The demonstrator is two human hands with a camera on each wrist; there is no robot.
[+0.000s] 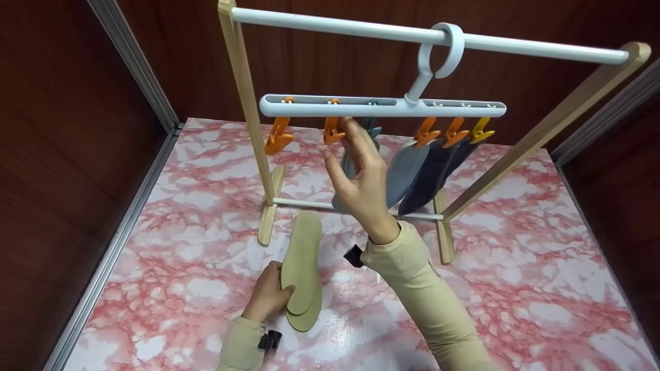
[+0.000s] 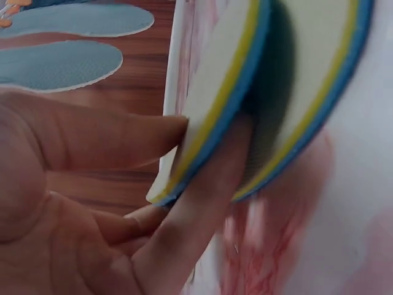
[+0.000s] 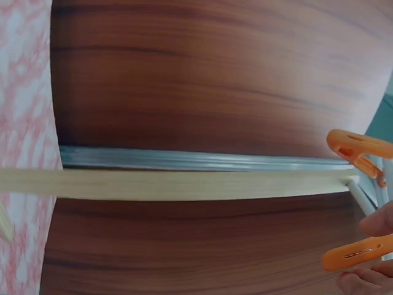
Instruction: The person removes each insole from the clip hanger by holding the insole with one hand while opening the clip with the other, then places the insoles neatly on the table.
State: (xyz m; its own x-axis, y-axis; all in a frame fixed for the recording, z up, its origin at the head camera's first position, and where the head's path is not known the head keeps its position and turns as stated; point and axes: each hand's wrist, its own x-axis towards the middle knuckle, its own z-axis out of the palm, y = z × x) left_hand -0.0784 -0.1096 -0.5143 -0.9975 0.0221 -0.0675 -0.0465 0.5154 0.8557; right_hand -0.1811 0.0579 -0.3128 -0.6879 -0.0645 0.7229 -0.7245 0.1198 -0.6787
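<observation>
My left hand pinches a beige insole with a yellow and blue edge, thumb on its face and a finger behind it. A second insole lies behind the first, partly covered; whether the hand also holds it is unclear. My right hand is raised under the white hanger, thumb and fingers apart around an orange clip. That clip bears nothing. Another orange clip hangs without a load further left.
Grey insoles and dark ones hang from clips on the hanger's right and middle. The hanger hooks over the white bar of a wooden rack. Dark wood-look panels enclose the red-and-white marbled surface.
</observation>
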